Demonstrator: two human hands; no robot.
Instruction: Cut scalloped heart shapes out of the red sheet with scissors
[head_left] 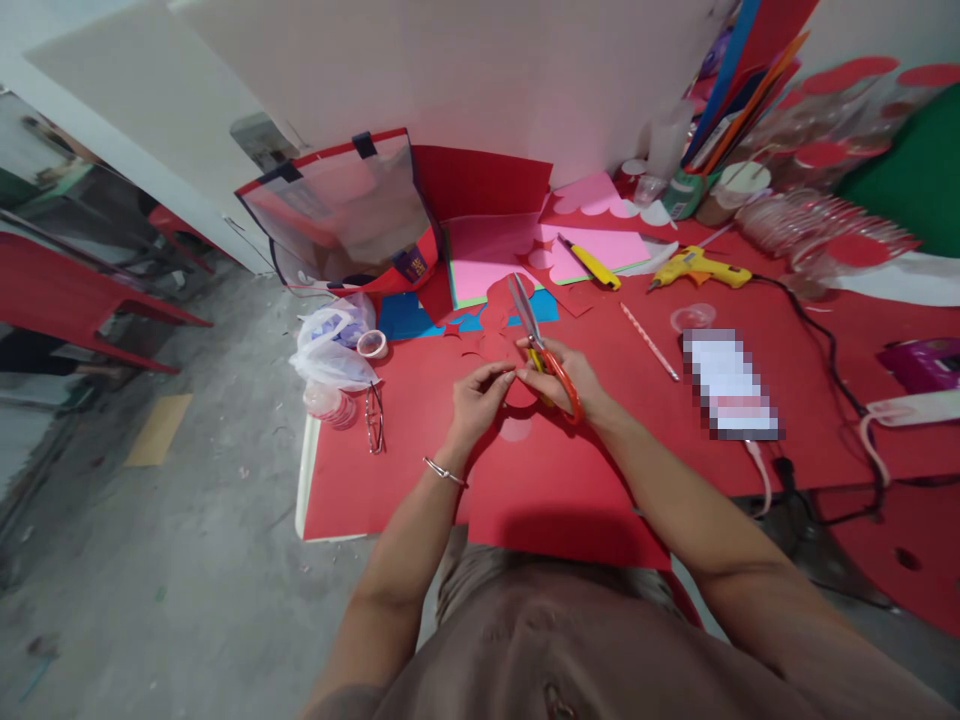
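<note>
My left hand (480, 402), with a silver bangle on its wrist, is closed in a pinch on the edge of a red sheet of paper (559, 490). The sheet hangs toward my lap over the table's front edge. My right hand (571, 378) is wrapped round scissors (534, 325) with orange-red and yellow handles, the blades pointing up and away from me. Its thumb and fingertips come close to my left fingertips at the paper. Beyond the hands, round red paper cut-outs (495, 318) and small scraps lie on the red-covered table (360, 490).
A yellow cutter knife (590, 265), yellow glue gun (701, 267) with a black cord, pencil (649, 342) and blurred-out phone (731, 385) lie right. Left are eyeglasses (373, 418), a plastic bag (334, 345) and a tote bag (337, 215). Plastic cups (825, 225) stand back right.
</note>
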